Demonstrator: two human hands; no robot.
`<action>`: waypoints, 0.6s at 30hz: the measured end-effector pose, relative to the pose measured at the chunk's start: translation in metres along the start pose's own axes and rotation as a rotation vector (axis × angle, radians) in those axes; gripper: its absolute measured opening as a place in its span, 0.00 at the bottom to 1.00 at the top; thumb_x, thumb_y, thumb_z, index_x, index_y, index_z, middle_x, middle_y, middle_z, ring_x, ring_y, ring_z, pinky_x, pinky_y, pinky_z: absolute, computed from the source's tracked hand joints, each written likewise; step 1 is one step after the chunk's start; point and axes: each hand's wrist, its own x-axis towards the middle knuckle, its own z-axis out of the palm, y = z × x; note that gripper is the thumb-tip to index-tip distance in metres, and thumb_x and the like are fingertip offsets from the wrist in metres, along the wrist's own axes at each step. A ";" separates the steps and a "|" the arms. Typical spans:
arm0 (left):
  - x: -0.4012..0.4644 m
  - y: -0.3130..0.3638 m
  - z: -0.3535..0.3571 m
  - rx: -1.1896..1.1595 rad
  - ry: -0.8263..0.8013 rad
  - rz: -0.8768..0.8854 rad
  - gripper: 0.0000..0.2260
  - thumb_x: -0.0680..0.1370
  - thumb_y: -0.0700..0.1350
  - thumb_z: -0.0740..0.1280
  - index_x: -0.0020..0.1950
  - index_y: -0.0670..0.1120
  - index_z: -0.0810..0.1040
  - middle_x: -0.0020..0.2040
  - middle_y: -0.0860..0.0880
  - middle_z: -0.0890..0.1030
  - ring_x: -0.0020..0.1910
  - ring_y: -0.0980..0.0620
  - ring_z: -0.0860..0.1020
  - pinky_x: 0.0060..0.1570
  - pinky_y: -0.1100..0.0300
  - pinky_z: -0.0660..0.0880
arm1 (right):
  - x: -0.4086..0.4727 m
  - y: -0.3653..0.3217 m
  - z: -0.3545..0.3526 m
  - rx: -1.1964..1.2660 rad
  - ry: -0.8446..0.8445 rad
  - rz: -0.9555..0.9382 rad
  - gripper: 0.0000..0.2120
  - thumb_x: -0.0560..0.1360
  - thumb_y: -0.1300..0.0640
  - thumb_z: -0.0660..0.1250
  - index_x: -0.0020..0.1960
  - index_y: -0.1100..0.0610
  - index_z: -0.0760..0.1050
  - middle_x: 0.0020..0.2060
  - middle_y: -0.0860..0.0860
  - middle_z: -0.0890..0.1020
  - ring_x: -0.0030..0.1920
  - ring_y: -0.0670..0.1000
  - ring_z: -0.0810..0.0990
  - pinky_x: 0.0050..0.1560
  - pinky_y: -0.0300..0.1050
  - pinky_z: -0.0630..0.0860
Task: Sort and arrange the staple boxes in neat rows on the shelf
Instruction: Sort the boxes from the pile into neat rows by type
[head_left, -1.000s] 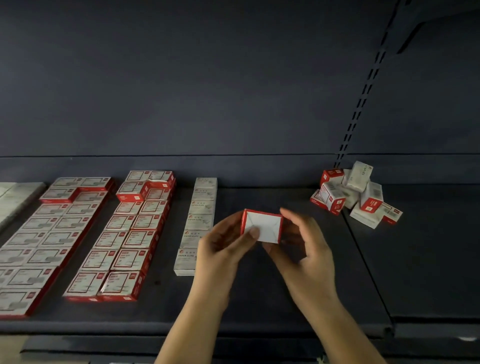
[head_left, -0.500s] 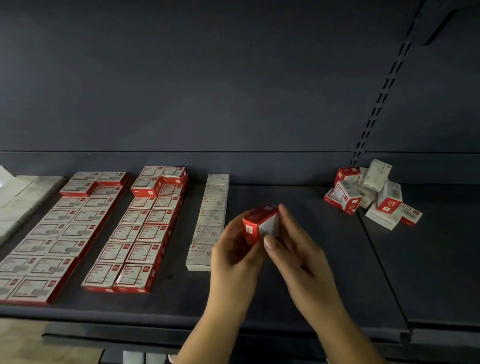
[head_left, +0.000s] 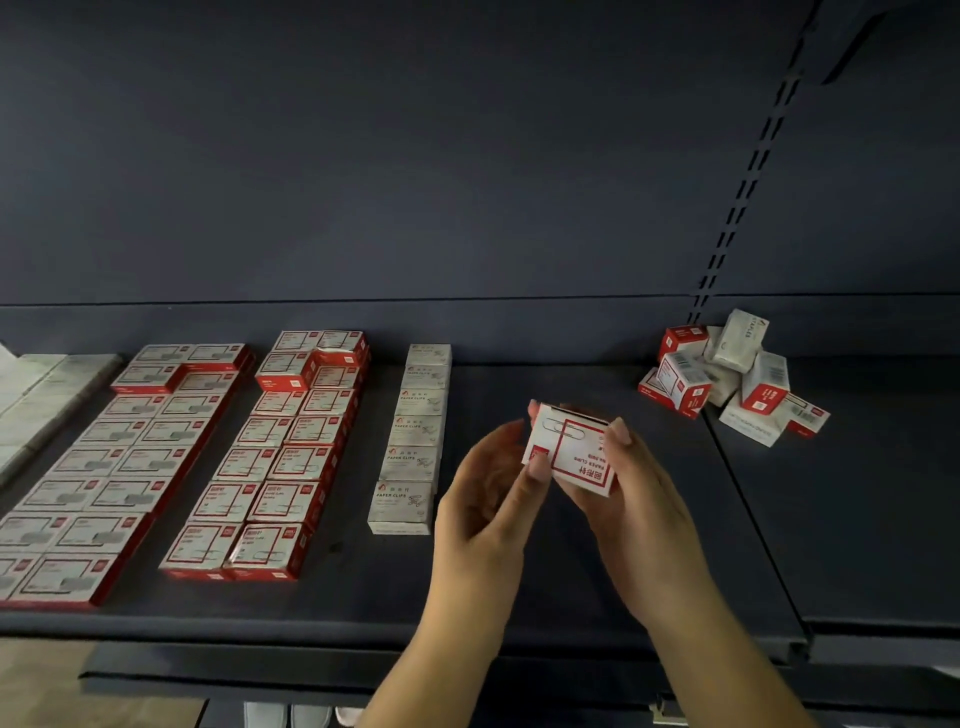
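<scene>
Both the left hand (head_left: 485, 493) and right hand (head_left: 631, 488) pinch one red-white box (head_left: 571, 449), apparently paper clips, above the shelf (head_left: 571, 582).

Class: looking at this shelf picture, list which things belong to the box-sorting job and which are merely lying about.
Belonging to the job:
small red-and-white cardboard box, held by left hand and right hand
neat rows of red-edged boxes
column of white boxes
jumbled pile of boxes
dark shelf

Lying about:
pale flat packs, far left
</scene>
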 end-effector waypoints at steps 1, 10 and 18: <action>0.000 0.001 0.000 -0.003 -0.010 -0.018 0.14 0.71 0.46 0.69 0.56 0.46 0.78 0.49 0.49 0.84 0.50 0.53 0.82 0.49 0.62 0.78 | 0.000 0.000 0.001 0.010 -0.021 0.016 0.35 0.63 0.33 0.69 0.61 0.56 0.75 0.53 0.52 0.82 0.57 0.50 0.79 0.56 0.44 0.74; -0.002 0.005 -0.006 -0.110 0.018 -0.099 0.16 0.68 0.45 0.68 0.54 0.42 0.80 0.47 0.43 0.84 0.48 0.47 0.83 0.44 0.60 0.79 | 0.004 0.004 0.002 0.044 -0.131 0.073 0.47 0.55 0.28 0.70 0.63 0.58 0.73 0.56 0.55 0.80 0.59 0.51 0.78 0.59 0.47 0.72; 0.005 0.004 -0.022 -0.226 0.117 -0.164 0.13 0.68 0.44 0.68 0.51 0.43 0.81 0.44 0.44 0.83 0.42 0.49 0.81 0.37 0.58 0.79 | 0.004 0.005 0.005 -0.199 -0.173 0.091 0.27 0.73 0.35 0.47 0.51 0.49 0.78 0.48 0.45 0.84 0.51 0.43 0.81 0.50 0.38 0.75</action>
